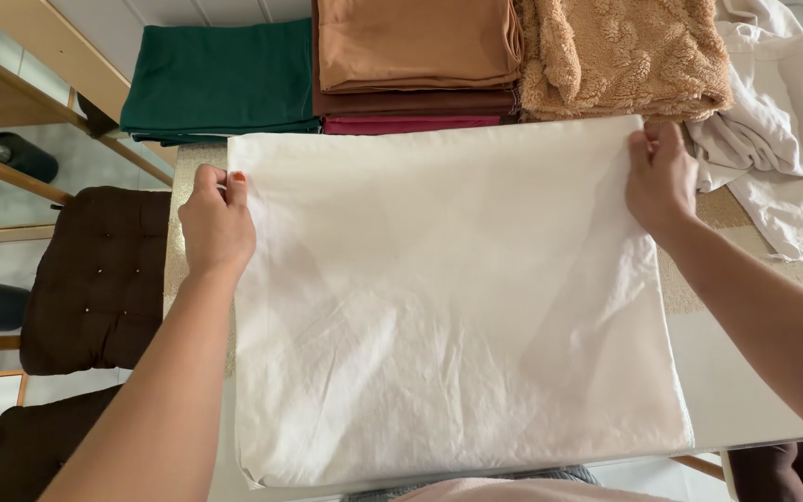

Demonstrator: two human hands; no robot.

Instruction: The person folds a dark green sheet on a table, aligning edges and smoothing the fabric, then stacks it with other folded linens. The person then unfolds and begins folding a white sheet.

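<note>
A white pillowcase (448,297) lies flat on the bench (745,390), left hand (218,223) and right hand (659,177) each pinching a far corner; the cloth looks light, soft and limp.

A white cloth (448,307), folded into a broad rectangle, lies flat on the desk (745,390), faintly creased across its lower half. Its far edge runs just short of the desk's far edge; its near edge reaches the desk's near edge. Both far corners are pinched and slightly lifted.
</note>
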